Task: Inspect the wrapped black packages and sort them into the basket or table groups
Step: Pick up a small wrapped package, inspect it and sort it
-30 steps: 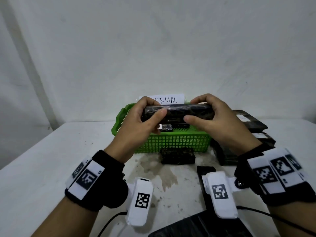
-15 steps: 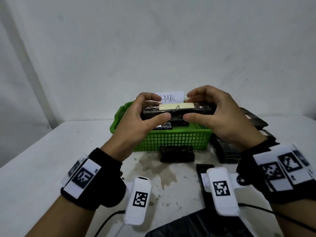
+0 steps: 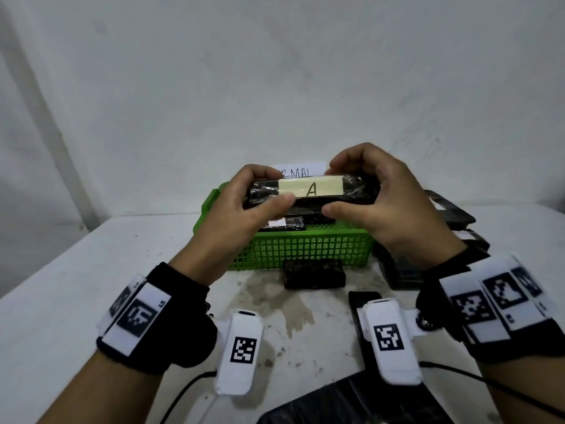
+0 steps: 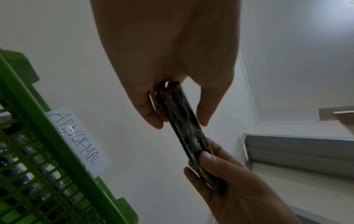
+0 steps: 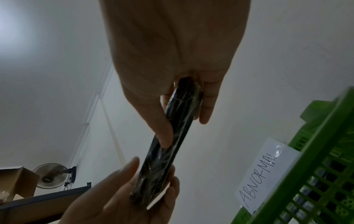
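Note:
Both hands hold one flat black wrapped package [image 3: 312,191] level above the green basket [image 3: 305,249]. A pale tape label marked "A" faces me on its top. My left hand [image 3: 260,198] grips its left end between thumb and curled fingers, and my right hand [image 3: 357,191] grips the right end the same way. From the left wrist view the package [image 4: 187,134] shows edge-on, thin and glossy, and the right wrist view shows the package [image 5: 170,142] the same way. The basket holds other black packages and carries a paper sign [image 4: 76,141] reading "ABNORMAL".
A small black package [image 3: 313,273] lies on the white table [image 3: 61,301] just in front of the basket. More black packages [image 3: 443,228] are stacked to the basket's right. Another black wrapped item [image 3: 360,402] lies at the near edge. A stain marks the table's middle.
The package has been lifted slightly and rolled toward me, so its taped label with the letter "A" now faces up. Both hands kept their hold on its ends.

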Demonstrator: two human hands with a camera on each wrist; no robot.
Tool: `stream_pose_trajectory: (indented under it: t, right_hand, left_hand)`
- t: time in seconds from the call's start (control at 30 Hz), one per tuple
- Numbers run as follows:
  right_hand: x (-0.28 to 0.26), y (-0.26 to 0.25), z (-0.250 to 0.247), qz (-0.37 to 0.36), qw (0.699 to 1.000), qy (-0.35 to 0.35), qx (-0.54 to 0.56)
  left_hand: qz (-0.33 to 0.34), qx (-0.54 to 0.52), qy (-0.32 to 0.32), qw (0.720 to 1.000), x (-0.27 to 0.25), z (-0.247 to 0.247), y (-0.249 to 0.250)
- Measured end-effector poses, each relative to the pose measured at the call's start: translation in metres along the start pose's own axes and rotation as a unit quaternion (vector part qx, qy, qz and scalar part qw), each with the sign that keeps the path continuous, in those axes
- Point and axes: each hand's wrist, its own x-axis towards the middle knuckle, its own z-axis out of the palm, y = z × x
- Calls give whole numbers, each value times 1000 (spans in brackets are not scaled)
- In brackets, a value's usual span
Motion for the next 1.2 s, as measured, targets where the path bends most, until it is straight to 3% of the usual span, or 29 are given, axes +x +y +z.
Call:
stream_pose_trajectory:
  t: [0.1,0.2,0.5,0.7,0.77,0.83,0.9,1.07,1.2]
  right_hand:
    - [-1,-1,-1,5,1000,-22,-12]
    - [-4,-4,0,24,999,-49,4]
    - [-3,2,10,23,993,-27,-114]
    - [-5,-2,16,7,991,-9,-135]
    - [-4,-5,14,-11,995,-4,-95]
    - [-2,-3,10,-22,999,1,-45]
    - [0,4,8,-8,1000,-3,-20]
    - [0,17,17,3,999,12,-53]
    - [-1,14,20,9,999,-16,-32]
  left_hand:
    - [-13,-37,-7,999,1,0,-2]
    - [17,-2,-6,1000,0,-2,-2]
    - [13,-27,-3,1000,-1,8,-5]
    - [27,-19,8,999,0,6,-5]
    - [25,-83,-6,996,0,-1,-2]
    - [13,-218,-61,974,0,-11,2]
    - [21,-281,-125,951,-2,-17,5]
    - [83,-100,-146,981,-4,-3,4]
    - [85,-82,-122,985,-5,-1,6]
